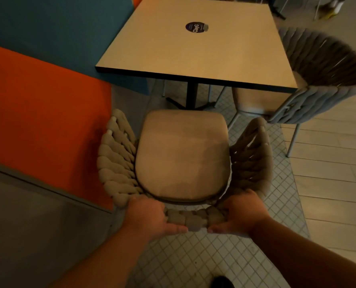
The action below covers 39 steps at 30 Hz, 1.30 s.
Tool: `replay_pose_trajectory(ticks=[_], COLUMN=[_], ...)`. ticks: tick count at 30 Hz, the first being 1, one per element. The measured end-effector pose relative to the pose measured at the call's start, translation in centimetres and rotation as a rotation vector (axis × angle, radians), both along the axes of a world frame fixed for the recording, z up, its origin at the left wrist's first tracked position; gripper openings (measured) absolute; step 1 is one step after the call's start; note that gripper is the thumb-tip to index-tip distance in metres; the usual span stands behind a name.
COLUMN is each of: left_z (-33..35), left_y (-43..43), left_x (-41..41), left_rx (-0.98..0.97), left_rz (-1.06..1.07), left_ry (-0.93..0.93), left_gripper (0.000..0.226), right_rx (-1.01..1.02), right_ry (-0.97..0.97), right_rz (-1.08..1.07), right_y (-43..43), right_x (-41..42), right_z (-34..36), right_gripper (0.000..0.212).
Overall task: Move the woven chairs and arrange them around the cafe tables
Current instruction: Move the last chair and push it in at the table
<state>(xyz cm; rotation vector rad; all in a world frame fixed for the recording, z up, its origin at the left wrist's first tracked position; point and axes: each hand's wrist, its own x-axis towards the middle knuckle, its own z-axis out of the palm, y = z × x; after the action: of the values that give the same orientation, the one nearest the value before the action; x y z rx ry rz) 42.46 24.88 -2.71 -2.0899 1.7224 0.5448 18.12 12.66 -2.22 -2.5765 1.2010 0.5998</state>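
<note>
Both hands were on the near woven chair, gripping the top rim of its braided backrest. The left hand held the left part of the rim and the right hand the right part. On each, the fingers curled over the inner side and the thumb lay along the outer side toward the camera. The hands were apart, with a short run of braid showing between the thumbs. Both forearms were bare.

The chair faced the cafe table, its beige seat cushion pointing at the table's near edge. The front of the seat sat close to the black pedestal. Whether the seat reached under the tabletop could not be told. The chair stood on small-tile floor, with its left arm just beside an orange bench seat.

A second woven chair stood at the table's right side, seat tucked partly under the top and back blurred. Its legs were near the seam with the plank floor.

The table was square and light-topped with a dark edge, and had a round dark sticker near its middle. The sticker text was too blurred to read. A teal panel lay behind the orange one, at top left. A dark shoe tip showed at the bottom edge.
</note>
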Motion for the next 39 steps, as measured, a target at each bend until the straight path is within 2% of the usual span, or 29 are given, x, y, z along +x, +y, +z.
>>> replay_pose_trajectory(ticks=[3,8,10,22,26,29,31,32,34,35,36,38,39], left_z=[-0.3,-0.6,-0.7,-0.2,0.0,0.8,1.0,0.7,0.4,0.0,-0.6,-2.3,-3.1], left_y=[-0.3,-2.6,-3.8,-4.3,-4.4,-4.3,-3.7,-3.6,-3.6,-3.6,-3.6,-3.8,-3.9], left_x=[0.4,1.8,2.2,2.3,2.4,2.2,1.8,1.9,3.4,4.6,5.7,7.3,7.7], left_rx=[-0.049,-0.099,-0.103,0.012,0.045,0.098,0.028,-0.109,-0.433,-0.54,-0.597,-0.644,-0.692], left_rz=[-0.019,-0.056,-0.037,-0.003,0.054,0.079,0.226,0.419,0.98,1.221,1.354,1.371,1.354], left_ry=[0.024,0.028,0.035,0.03,0.065,0.073,0.116,0.154,0.269,0.359,0.447,0.517,0.508], left_gripper=[0.09,0.106,0.1,0.099,0.111,0.113,0.115,0.116,0.119,0.12,0.117,0.103,0.1], right_rx=[0.015,-0.026,-0.028,0.034,0.047,0.048,0.071,0.071,0.069,0.136,0.241,0.406,0.401], right_ry=[-0.009,-0.017,-0.007,0.093,0.14,0.155,0.06,-0.076,-0.436,-0.623,-0.795,-0.985,-1.01], right_rz=[0.0,0.007,0.01,0.009,-0.023,-0.095,-0.257,-0.433,-0.979,-1.259,-1.462,-1.613,-1.615], right_y=[-0.5,-2.6,-3.6,-3.8,-3.3,-2.5,-1.7,-1.6,-2.4,-3.0,-3.6,-4.7,-5.0], right_x=[0.3,1.6,2.0,2.3,2.3,2.3,2.0,1.6,0.6,0.1,-0.1,-0.2,0.0], right_z=[0.4,0.7,0.6,0.9,1.6,1.9,1.4,0.8,-0.3,-1.1,-1.7,-3.0,-3.4], right_gripper=[0.093,0.093,0.094,0.105,0.106,0.116,0.124,0.127,0.122,0.112,0.095,0.061,0.054])
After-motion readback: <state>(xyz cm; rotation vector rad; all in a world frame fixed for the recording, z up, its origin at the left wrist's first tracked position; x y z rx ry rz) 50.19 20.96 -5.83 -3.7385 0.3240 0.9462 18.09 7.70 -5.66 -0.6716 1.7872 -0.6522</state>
